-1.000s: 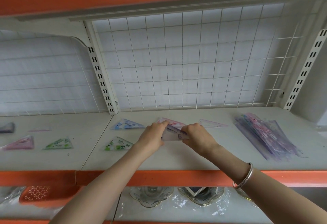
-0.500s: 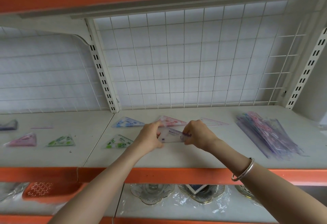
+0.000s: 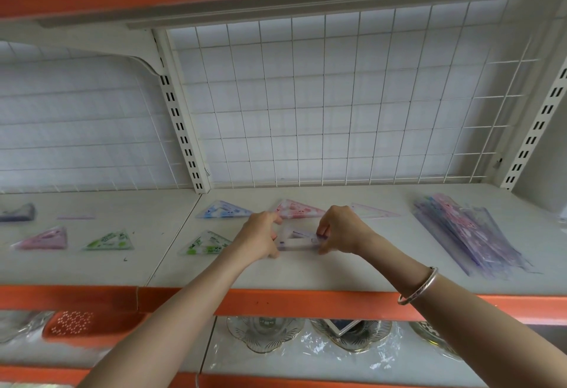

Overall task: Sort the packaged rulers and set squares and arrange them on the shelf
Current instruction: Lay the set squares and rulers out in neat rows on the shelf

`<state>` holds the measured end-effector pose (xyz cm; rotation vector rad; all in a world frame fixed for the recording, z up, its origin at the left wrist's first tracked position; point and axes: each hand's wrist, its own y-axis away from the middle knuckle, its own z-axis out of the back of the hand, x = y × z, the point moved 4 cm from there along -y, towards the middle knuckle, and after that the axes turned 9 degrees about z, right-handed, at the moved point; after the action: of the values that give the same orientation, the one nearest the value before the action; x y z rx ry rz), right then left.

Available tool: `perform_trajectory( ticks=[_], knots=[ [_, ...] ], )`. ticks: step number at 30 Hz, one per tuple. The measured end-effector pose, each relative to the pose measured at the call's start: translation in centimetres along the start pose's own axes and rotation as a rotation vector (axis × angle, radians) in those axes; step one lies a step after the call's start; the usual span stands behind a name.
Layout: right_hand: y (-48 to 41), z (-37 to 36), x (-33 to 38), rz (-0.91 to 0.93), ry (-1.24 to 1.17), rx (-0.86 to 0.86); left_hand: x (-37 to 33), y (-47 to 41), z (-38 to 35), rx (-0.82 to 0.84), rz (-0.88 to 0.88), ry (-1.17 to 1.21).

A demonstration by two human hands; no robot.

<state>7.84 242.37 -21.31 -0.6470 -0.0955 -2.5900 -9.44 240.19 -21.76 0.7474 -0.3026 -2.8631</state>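
A clear packaged set square lies low over the white shelf between my hands. My left hand pinches its left end and my right hand pinches its right end. Behind them lie a blue set square, a pink set square and a clear set square. A green set square lies left of my left hand. On the left shelf section lie another green set square and a pink one. A pile of packaged rulers sits at the right.
A white wire grid backs the shelf, with slotted uprights beside it. The shelf's orange front edge runs under my arms. Below are glass dishes in plastic wrap and an orange perforated tray. A dark packet lies at far left.
Both hands have lowered the clear set square toward the shelf, in front of the pink one. The camera view has tilted slightly.
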Motion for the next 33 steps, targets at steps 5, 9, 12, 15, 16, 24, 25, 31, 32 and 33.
perform_trajectory(
  ticks=[5,9,12,15,16,24,25,31,32,33],
  knots=[
    [-0.1,-0.1,0.1,0.012,0.0,-0.005,0.0,-0.3,0.0,0.04,0.031,-0.014],
    [-0.1,-0.1,0.2,0.026,-0.002,0.0,0.0,-0.3,0.2,0.065,0.044,-0.034],
    [-0.1,-0.2,0.3,0.04,-0.007,0.003,0.1,-0.3,0.3,0.079,0.059,-0.02],
    [0.0,-0.3,0.3,0.049,-0.013,-0.006,0.2,-0.2,0.3,0.097,0.074,0.011],
    [0.0,-0.3,0.3,0.054,-0.009,-0.006,0.2,-0.2,0.3,0.099,0.074,0.012],
    [0.0,-0.4,0.2,0.044,-0.015,-0.013,-0.1,0.1,0.4,0.085,0.059,-0.041],
    [0.0,-0.5,0.1,0.042,-0.016,-0.016,-0.1,0.1,0.4,0.083,0.058,-0.044],
    [0.1,-0.5,0.0,0.047,-0.045,-0.018,-0.4,0.3,0.5,0.089,0.036,-0.062],
    [0.2,-0.2,0.0,0.05,-0.05,-0.021,-0.4,0.4,0.7,0.09,0.026,-0.066],
    [0.3,0.2,-0.1,0.049,-0.063,-0.035,-0.5,0.4,1.0,0.083,0.016,-0.065]
  ],
)
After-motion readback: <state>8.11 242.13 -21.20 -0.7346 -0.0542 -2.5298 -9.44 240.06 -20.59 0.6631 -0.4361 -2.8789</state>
